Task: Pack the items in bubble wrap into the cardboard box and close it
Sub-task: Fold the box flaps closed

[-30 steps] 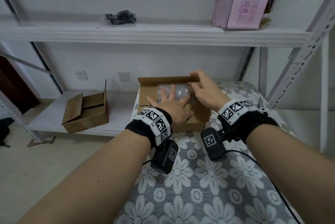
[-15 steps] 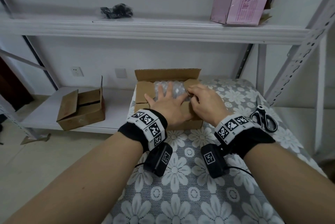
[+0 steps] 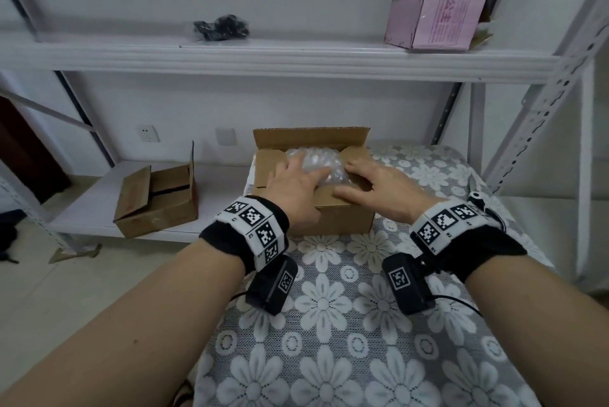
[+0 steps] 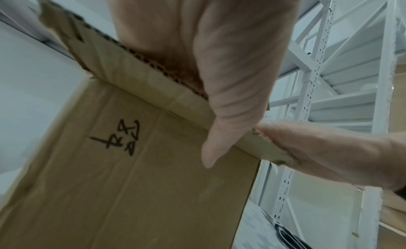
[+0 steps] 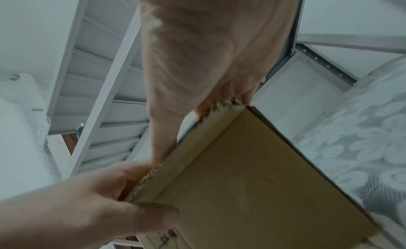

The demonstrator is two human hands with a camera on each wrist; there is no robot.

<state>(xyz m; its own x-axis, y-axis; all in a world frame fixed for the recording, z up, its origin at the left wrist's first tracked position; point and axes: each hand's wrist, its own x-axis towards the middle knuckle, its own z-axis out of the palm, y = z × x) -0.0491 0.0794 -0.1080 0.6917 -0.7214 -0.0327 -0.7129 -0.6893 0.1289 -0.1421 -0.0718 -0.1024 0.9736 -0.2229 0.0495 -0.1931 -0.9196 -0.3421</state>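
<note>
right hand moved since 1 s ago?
Yes. The right hand has come off the rear flap toward the cardboard box's near edge.

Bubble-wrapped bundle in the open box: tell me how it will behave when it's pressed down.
The bubble-wrapped bundle will probably give softly and spring back; its clear, air-filled wrap looks puffy. It stands slightly proud of the cardboard box, so the flaps may resist closing. It probably won't slide, sitting snugly between the walls under the left hand.
</note>
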